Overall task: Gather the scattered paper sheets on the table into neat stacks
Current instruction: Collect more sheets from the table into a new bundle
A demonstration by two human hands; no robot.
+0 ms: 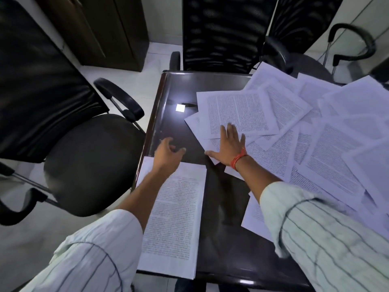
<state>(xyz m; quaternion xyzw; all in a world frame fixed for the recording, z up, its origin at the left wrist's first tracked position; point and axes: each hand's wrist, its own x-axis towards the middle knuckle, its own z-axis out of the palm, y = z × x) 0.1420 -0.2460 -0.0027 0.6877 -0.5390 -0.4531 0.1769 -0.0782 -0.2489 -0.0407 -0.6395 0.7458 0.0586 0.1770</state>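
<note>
Right hand (pixel 230 147) presses flat, fingers spread, on overlapping printed sheets (pixel 237 113); left hand (pixel 168 153) hovers loosely curled over glossy dark table (pixel 223 207).

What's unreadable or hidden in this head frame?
- Loose sheets: overlapping and cut by the right edge, so no count.
- Printed text: too small to read.
- Left hand: blurred; table contact unclear.
- Near stack: thickness not visible from above.
- Sheet under right hand: partly covered.

The overlapping white printed paper sheets (pixel 328 144) run past the right edge; the motion-blurred left hand (pixel 168 152) hides its fingertips.
</note>
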